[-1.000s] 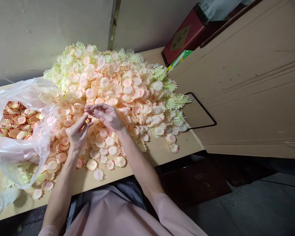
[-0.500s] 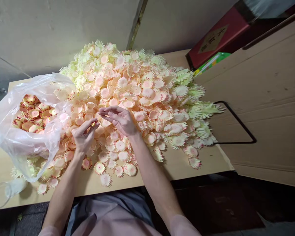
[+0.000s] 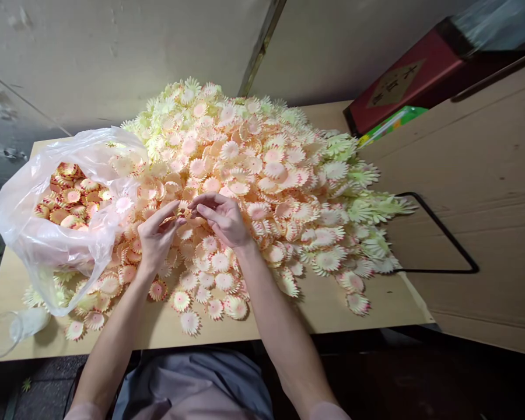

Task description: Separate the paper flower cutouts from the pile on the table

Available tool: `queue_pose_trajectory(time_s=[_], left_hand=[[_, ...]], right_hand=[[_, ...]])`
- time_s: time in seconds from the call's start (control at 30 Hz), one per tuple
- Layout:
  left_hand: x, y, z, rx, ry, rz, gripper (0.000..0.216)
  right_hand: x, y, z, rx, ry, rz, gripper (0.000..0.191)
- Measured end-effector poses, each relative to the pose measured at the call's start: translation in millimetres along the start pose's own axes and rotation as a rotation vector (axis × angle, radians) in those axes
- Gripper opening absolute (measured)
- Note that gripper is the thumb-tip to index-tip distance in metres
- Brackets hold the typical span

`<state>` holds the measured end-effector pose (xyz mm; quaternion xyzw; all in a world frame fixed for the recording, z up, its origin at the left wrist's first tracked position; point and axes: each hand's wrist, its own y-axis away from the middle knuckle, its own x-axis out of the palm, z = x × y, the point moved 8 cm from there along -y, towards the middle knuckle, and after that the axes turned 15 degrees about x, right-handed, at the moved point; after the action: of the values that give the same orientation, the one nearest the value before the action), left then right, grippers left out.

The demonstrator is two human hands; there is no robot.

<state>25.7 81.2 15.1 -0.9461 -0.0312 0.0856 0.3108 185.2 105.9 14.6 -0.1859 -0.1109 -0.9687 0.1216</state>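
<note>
Over a large heap of flower-shaped petal pieces (image 3: 231, 151), pale yellow-green and pink with toothed rims, my two hands meet fingertip to fingertip. My left hand (image 3: 157, 236) is closed in a pinch, thumb against fingers. Opposite it, my right hand (image 3: 225, 220) has its fingers bent and drawn together toward the left fingertips. Whatever lies between the fingertips is too small to tell from the petal pieces behind it. To the left, a white translucent plastic bag (image 3: 21, 198) stands open, holding smaller petal pieces (image 3: 72, 195) with red edges.
A clear cup (image 3: 2, 335) lies on its side at the front left of the wooden table (image 3: 332, 312). At right stand a large cardboard sheet (image 3: 485, 204), a black metal loop (image 3: 450, 230) and a red box (image 3: 402, 76). The wall (image 3: 135, 52) rises behind.
My hands have come closer together, the left fingertips now almost meeting the right ones. The whole view has shifted, so the table and heap appear farther right.
</note>
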Motion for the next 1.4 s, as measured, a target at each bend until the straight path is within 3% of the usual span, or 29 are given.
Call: queue_pose_trajectory(time_s=[0.17,0.27,0.47,0.9,1.13,1.4], left_hand=[[0.0,-3.3,-5.8,0.034,0.031,0.012,0.051],[-2.9,-2.6,-5.5,0.054,-0.004,0.002,0.044],[-2.2,0.8,-4.1,-0.04,0.016,0.004,0.03],[-5.6,2.0,-7.8,0.002,-0.03,-0.033,0.022],[-2.4,3.4,3.2,-0.029,0.137,-0.073,0.044],[-2.8,1.1,2.2,0.029,0.174,-0.057,0.035]], right_hand=[[-0.4,-1.6,-2.6,-0.003,-0.034,0.016,0.021],[-1.6,-3.5,-5.4,0.004,-0.04,0.019,0.023],[0.1,-4.0,-8.4,0.019,-0.053,0.029,0.024],[-2.7,-3.2,-11.3,0.04,-0.046,-0.032,0.026],[-3.4,-3.0,-17.6,0.077,-0.046,-0.041,0.025],[-3.3,-2.8,-19.7,0.079,-0.014,-0.051,0.024]])
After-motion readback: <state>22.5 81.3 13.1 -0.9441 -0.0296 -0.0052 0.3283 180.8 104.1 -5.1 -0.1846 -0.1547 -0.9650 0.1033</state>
